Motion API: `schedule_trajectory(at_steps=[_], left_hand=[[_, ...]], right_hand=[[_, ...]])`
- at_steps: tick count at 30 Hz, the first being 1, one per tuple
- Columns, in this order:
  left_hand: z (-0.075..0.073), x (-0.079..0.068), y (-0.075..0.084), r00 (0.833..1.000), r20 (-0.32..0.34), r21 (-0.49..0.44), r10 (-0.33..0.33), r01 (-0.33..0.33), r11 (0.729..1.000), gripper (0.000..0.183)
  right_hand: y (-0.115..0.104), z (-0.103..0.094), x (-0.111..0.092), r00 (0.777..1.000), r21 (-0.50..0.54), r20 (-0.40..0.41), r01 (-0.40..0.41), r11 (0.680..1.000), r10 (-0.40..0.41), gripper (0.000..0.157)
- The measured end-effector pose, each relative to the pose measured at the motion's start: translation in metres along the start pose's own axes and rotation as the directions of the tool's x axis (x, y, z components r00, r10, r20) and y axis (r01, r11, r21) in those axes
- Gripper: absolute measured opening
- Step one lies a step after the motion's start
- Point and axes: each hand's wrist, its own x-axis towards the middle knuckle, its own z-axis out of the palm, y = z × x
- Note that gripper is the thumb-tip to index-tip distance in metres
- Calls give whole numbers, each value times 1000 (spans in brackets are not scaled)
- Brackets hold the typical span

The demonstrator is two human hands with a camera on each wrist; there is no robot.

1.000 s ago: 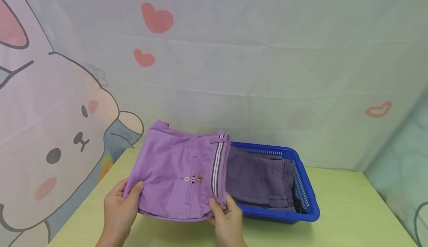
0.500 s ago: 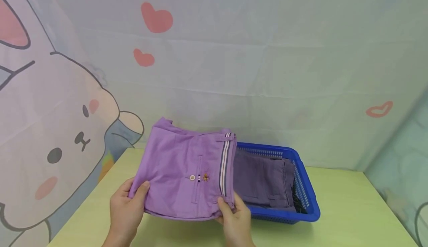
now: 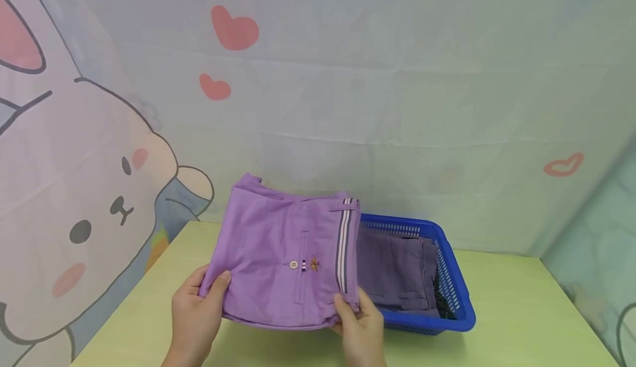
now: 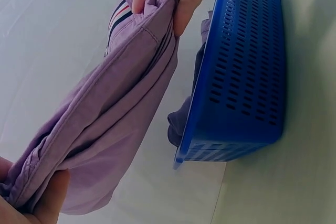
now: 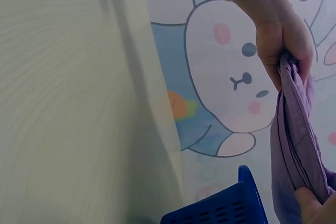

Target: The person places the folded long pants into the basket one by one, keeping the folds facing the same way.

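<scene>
A folded pair of purple pants (image 3: 278, 256) is held up above the table, its striped waistband (image 3: 344, 245) toward the right and a buttoned back pocket facing up. My left hand (image 3: 199, 312) pinches the lower left folded edge, thumb on top. At the waistband's near corner, my right hand (image 3: 364, 323) grips the cloth between thumb and fingers. The left wrist view shows the stacked layers of the pants (image 4: 115, 103) from below, a hand at each end. Just right of the pants stands a blue plastic basket (image 3: 462, 301), its left part hidden behind them.
Inside the basket lie folded dark greyish-purple pants (image 3: 397, 270), with some black material (image 3: 444, 301) at the right end. Everything is over a pale green table (image 3: 521, 301). A printed cloth backdrop (image 3: 377, 107) hangs behind it. A dark cable (image 3: 620, 334) shows at the far right.
Both hands have shifted right with the purple pants, which now cover more of the basket's left side. The grip looks the same, and the basket has stayed in place.
</scene>
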Motion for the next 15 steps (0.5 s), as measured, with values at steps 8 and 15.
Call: schedule_trajectory(at_steps=[8,15], left_hand=[[3,-2,-2,1000,8,-40,-11,11,999,23],[10,-3,-2,1000,6,-46,10,-10,999,19]], right_hand=[[-5,-4,4,1000,-11,4,-25,1000,25,35],[-7,-9,6,1000,-23,-7,15,1000,-15,37]])
